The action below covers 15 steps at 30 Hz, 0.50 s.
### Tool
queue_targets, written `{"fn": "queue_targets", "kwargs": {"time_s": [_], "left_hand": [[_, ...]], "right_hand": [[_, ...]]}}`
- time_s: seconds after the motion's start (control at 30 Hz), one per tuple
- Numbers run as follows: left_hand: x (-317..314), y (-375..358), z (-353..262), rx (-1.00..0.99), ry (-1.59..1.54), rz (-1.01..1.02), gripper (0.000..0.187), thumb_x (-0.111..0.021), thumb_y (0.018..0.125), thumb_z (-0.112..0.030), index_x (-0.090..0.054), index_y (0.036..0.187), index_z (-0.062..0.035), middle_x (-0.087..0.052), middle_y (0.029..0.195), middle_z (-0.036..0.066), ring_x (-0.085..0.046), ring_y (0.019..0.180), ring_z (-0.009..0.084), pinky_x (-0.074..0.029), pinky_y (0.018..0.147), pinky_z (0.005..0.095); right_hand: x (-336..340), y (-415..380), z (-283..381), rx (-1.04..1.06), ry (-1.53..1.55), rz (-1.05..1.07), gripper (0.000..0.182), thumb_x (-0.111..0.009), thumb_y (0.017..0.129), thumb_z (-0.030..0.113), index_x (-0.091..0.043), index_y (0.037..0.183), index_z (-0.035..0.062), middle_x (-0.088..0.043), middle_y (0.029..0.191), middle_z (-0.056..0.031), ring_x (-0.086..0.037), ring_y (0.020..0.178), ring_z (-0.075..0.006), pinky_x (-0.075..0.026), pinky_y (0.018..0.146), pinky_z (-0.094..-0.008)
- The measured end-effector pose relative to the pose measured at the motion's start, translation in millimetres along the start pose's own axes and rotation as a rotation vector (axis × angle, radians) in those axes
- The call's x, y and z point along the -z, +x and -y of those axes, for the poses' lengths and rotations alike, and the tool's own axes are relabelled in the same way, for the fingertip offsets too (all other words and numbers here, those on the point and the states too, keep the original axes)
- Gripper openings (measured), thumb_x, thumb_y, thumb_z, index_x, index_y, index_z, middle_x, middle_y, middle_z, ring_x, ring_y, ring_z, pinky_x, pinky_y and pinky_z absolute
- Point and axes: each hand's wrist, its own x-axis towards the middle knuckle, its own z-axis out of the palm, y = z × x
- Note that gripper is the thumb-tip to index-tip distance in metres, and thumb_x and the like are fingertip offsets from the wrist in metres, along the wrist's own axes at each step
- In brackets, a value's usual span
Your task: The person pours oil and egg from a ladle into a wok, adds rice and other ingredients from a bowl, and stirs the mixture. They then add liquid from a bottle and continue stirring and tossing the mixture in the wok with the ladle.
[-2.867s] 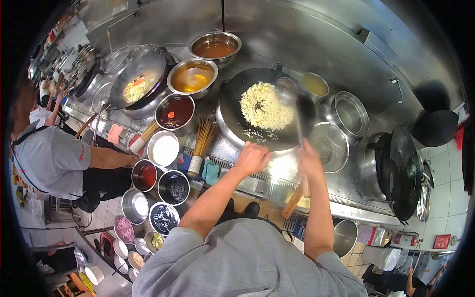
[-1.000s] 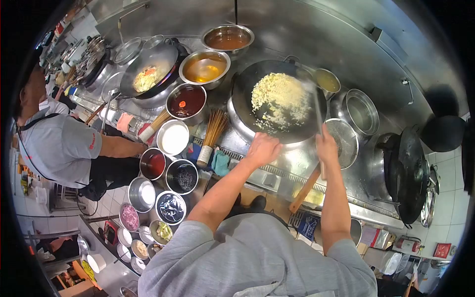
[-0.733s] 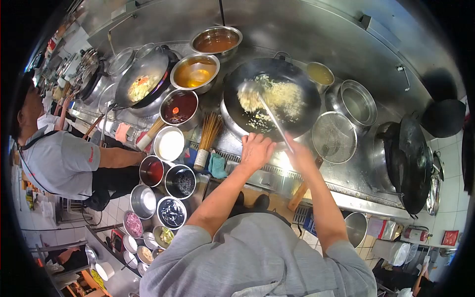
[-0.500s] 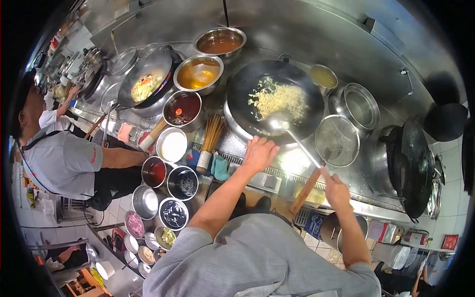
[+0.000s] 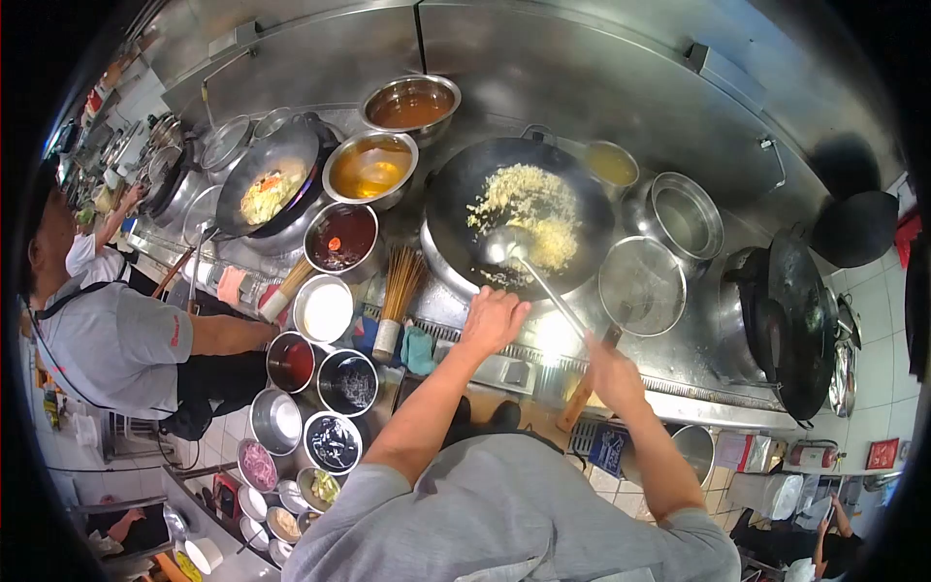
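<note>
A large black wok [image 5: 448,199] sits on the steel range, holding pale yellow fried rice [image 5: 529,204] with bits of egg and green. My left hand [image 5: 496,320] is closed at the wok's near rim, fingers curled over the edge. In my right hand [image 5: 616,376] is the long handle of a steel ladle [image 5: 507,245]. The ladle's bowl rests in the rice, toward the near left of the wok. Beside my right hand, a wire strainer [image 5: 642,286] lies on the range with its wooden handle partly under my forearm side.
Bowls of amber liquid [image 5: 371,167] and dark sauce [image 5: 341,236] stand left of the wok. A bamboo brush [image 5: 400,291] and teal cloth [image 5: 418,349] lie nearer. Steel pots [image 5: 688,213] stand right. A co-worker [image 5: 116,335] stands left by another wok [image 5: 233,199].
The ladle has swept left and nearer through the rice, and my right hand has moved with it. The rice has shifted and spread toward the far side. My left hand stays at the rim.
</note>
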Motion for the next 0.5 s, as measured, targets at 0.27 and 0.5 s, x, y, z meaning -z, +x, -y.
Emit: {"fn": "queue_targets", "kwargs": {"time_s": [0.27, 0.5], "left_hand": [[-7.0, 0.5, 0.3, 0.000, 0.040, 0.055, 0.034, -0.064, 0.101, -0.033, -0.070, 0.085, -0.0040, -0.069, 0.083, 0.017, -0.060, 0.084, 0.0391, -0.048, 0.082, 0.0495], [-3.5, 0.9, 2.6, 0.009, 0.018, 0.062, 0.035, -0.063, 0.101, -0.034, -0.071, 0.086, -0.0038, -0.069, 0.085, 0.017, -0.060, 0.086, 0.0381, -0.047, 0.084, 0.0486]], "right_hand": [[26.5, 129.5, -93.2, 0.005, -0.373, -0.169, 0.071, -0.058, 0.097, 0.015, -0.038, 0.158, 0.0461, -0.064, 0.115, -0.0148, -0.074, 0.084, -0.0378, -0.061, 0.070, -0.0497], [-2.2, 20.6, -121.2, -0.244, -0.248, -0.131, 0.068, -0.052, 0.103, 0.018, -0.031, 0.164, 0.0389, -0.067, 0.095, -0.0187, -0.072, 0.076, -0.0405, -0.059, 0.066, -0.0525]]}}
